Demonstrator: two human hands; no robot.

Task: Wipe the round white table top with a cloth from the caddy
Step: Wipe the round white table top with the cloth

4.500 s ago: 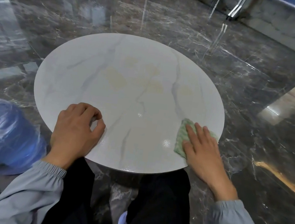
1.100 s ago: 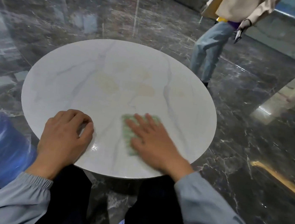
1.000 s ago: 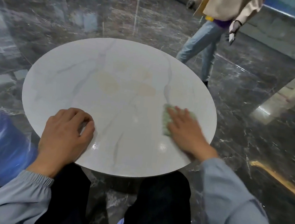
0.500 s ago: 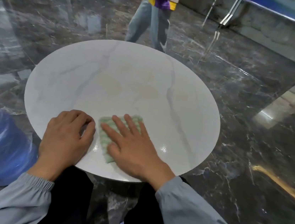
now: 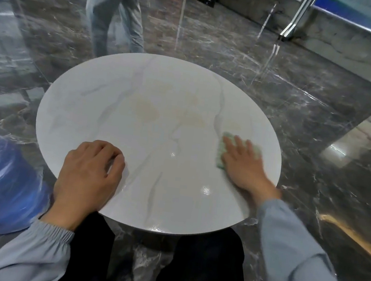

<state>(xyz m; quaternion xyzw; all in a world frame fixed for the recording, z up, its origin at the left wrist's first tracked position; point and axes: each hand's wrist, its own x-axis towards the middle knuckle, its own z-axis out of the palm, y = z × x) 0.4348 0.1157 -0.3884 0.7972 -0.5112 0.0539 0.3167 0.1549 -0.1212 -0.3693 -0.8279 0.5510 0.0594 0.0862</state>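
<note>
Green cloth [image 5: 220, 154] flat under my right hand [image 5: 242, 163], fingers spread, pressing it down near table top's [image 5: 139, 92] right edge. Left hand [image 5: 86, 175] curled, holding nothing, braced on near rim. Mid-wipe, I reckon. Next: sweep toward yellowish stains [image 5: 147, 112] at table centre, probably needs firmer pressure.

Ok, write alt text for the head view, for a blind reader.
A person's right hand presses a green cloth flat on the right side of a round white table top; the left hand rests near the front edge, fingers curled. Another person's legs stand beyond the table.
</note>
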